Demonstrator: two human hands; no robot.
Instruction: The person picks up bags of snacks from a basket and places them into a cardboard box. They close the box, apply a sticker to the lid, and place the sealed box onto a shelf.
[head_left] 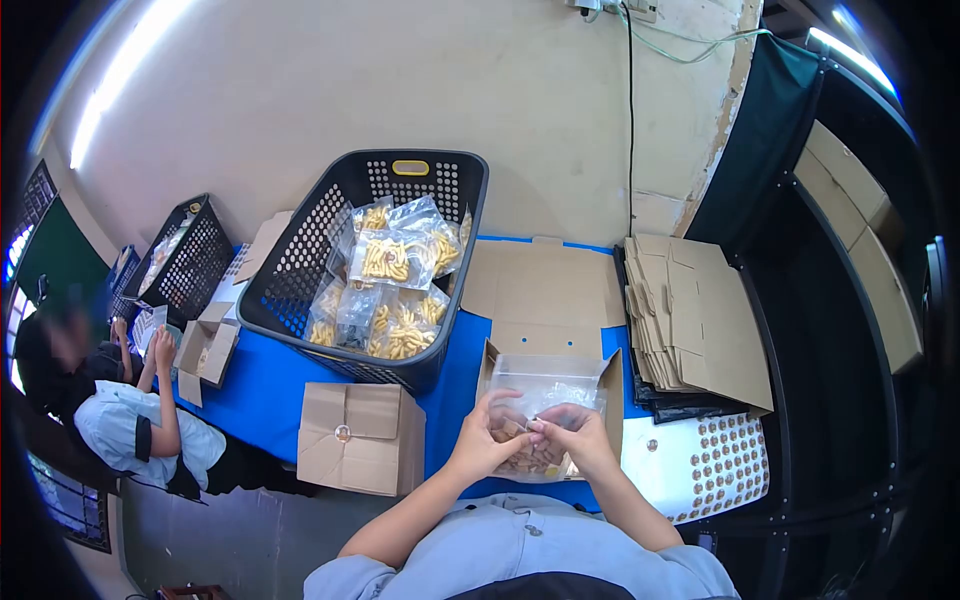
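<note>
A clear plastic bag [548, 372] of small brown pieces lies in an open cardboard box [613, 400] right in front of me. My left hand [487, 437] is over the bag's left side, fingers curled and closed. My right hand [580, 436] comes in from the other side, thumb and forefinger pinched together. The fingertips of both hands meet over the bag at a small pale piece [534, 425], too small to make out its kind. Part of the bag is hidden under my hands.
A black basket [285, 290] of bagged yellow snacks stands on the blue table [255, 385]. Nearby are a closed carton [350, 450], folded cardboard [715, 310] and a sheet of round stickers [660, 480]. Another person [150, 425] works at the left, near a second basket [190, 265].
</note>
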